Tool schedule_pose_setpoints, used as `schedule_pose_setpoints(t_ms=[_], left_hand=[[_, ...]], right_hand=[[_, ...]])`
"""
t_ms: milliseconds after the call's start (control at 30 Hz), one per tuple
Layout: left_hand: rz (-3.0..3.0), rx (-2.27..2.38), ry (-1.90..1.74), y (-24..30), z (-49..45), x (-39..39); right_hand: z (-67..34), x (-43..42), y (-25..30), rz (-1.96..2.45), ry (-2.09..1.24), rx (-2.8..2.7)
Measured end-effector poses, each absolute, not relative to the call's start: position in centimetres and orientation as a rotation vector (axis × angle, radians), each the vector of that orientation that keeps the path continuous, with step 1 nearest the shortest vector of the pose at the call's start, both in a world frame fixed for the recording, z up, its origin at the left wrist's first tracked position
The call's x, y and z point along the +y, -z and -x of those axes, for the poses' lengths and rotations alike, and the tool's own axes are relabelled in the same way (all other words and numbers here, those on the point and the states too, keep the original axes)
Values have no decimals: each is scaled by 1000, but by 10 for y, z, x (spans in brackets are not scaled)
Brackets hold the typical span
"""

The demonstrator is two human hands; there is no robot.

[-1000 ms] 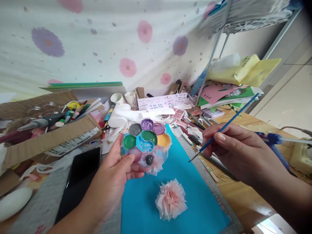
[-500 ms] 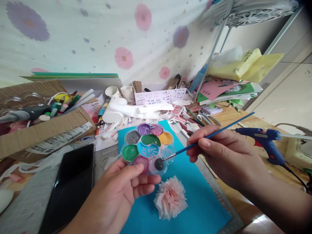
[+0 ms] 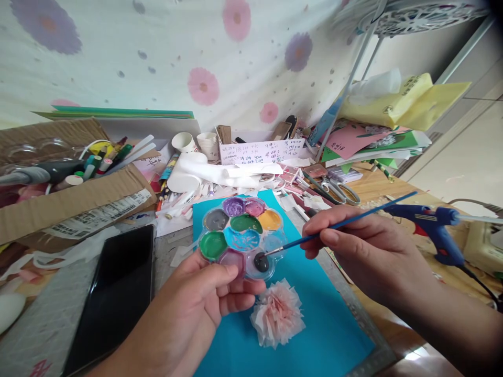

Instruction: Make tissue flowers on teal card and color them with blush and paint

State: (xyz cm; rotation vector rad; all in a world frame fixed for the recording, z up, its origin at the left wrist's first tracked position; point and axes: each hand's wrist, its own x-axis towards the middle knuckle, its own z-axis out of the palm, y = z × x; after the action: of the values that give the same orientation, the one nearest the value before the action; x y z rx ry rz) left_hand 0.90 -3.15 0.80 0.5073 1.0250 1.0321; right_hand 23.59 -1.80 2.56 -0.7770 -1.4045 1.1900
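My left hand [image 3: 212, 293] grips a clear flower-shaped paint palette [image 3: 245, 224] by its near edge, thumb on top and fingers below. Its wells hold purple, pink, yellow, grey, green, blue and black paint. Between the thumb and fingers of my right hand [image 3: 353, 246] is a thin blue paintbrush [image 3: 330, 227], slanting down to the left. The brush tip touches the black paint [image 3: 261, 262] in the well nearest me. Below the palette a pale pink tissue-paper flower [image 3: 278, 314] lies on a sheet of blue paper [image 3: 330, 324].
A black phone [image 3: 113, 293] lies at left, beside a cardboard box [image 3: 98, 209] of pens. At right sits a blue glue gun [image 3: 436, 225] with its cord. White desk lamp [image 3: 220, 175], paper cups [image 3: 207, 145], scissors [image 3: 338, 191] and scattered pens crowd the back.
The brush tip has moved slightly left, further into the black paint. Both hands and the palette hold nearly the same places; the whole view has shifted a little.
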Motion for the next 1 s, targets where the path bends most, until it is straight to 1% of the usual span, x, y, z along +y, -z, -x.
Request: schedule_pose_setpoints(t_ms=[300,767,1000], left_hand=[[-489,1012,-1036,-8,-9,-30],[-463,996,-1039,-9,-11,-30],[-462,987,-1030,-10,-10,-30]], right_hand=[[-248,-25,-26,806,-1094,-1535],[-250,-21,-28,715,-1029,-1671],[-247,-21,-34,724,-935,-1783]])
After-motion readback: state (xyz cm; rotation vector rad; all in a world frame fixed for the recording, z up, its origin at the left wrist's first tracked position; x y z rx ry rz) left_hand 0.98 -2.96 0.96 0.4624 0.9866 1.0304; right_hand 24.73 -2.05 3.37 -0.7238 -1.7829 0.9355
